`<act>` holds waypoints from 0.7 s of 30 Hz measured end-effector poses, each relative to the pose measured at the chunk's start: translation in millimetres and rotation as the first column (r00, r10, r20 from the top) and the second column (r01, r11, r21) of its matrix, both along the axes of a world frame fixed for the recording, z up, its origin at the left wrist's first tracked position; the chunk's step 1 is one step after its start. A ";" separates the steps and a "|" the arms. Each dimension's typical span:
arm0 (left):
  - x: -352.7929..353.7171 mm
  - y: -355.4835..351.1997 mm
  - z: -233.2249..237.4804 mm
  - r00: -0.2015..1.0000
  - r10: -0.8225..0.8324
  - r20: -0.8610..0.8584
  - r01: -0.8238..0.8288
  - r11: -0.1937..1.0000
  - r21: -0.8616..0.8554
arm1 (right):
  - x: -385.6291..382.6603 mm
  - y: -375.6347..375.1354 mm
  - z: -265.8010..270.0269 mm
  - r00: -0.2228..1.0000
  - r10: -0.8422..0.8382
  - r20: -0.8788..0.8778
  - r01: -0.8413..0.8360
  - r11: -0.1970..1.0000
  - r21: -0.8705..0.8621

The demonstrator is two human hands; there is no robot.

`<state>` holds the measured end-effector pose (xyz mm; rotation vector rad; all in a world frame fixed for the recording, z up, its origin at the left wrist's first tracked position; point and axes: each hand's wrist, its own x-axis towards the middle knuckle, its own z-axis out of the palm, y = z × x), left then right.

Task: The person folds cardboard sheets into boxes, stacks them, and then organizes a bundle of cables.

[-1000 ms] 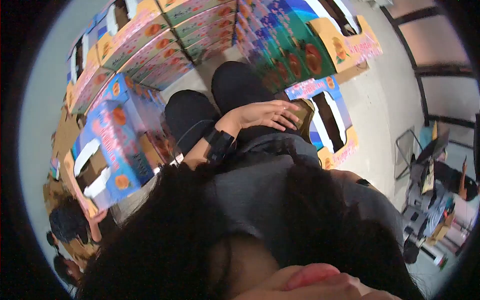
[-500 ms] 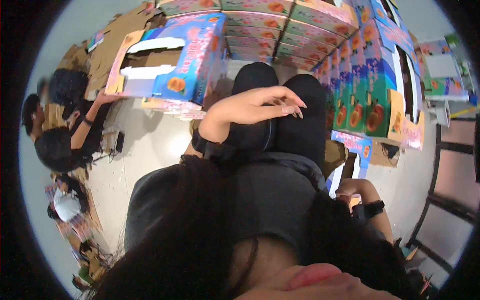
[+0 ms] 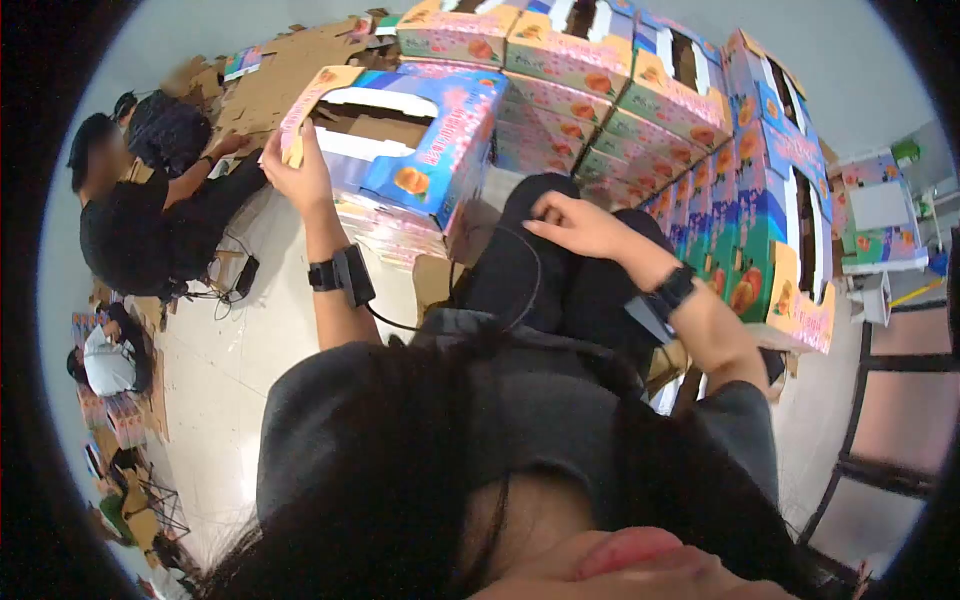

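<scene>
My left hand (image 3: 300,175) grips the near left edge of a printed cardboard fruit box (image 3: 450,150), its thumb and fingers on either side of the pale orange end panel. The box is blue, pink and orange with a cut-out opening in its top, and it sits on a stack of similar boxes. Above my knees, my right hand (image 3: 585,226) is loosely bent, thumb apart from the fingers, with nothing visible in it. Black straps with devices circle both wrists, and a cable loops from the left device (image 3: 353,277) across my lap.
Stacked fruit boxes (image 3: 560,95) rise in front, and a further row (image 3: 745,240) stands on the right. Flattened cardboard (image 3: 290,75) lies beyond the left box. A co-worker (image 3: 130,230) in dark clothes sits at left, others farther back. Shelving (image 3: 930,215) stands far right.
My left hand has moved from above my knees to the left box's edge. My right hand has come from the low right to above my knees. The co-worker's hand has left the box.
</scene>
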<state>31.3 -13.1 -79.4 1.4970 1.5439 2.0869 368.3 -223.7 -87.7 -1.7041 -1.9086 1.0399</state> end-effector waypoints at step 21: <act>-32.1 -4.4 -106.6 0.717 -0.198 0.668 0.512 0.800 -0.312 | -122.7 100.0 -66.7 0.685 -0.516 -0.514 0.293 0.842 -0.454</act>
